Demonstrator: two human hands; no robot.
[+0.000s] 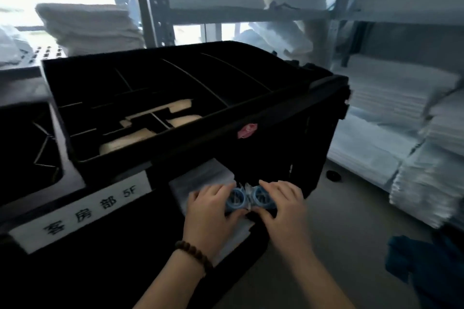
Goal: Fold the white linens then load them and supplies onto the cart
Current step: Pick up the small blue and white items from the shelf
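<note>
A black housekeeping cart fills the middle of the head view, with a divided top tray holding a few beige packets. Folded white linens lie on its lower shelf. In front of that shelf both hands hold a clear pack of two blue-capped bottles. My left hand grips the pack's left bottle and my right hand grips the right one. The bottles' bodies are mostly hidden by my fingers.
Metal shelving behind the cart carries white linen. Tall stacks of folded white sheets stand to the right. Towels are piled at back left. A blue cloth lies on the floor at lower right. A white label marks the cart's side.
</note>
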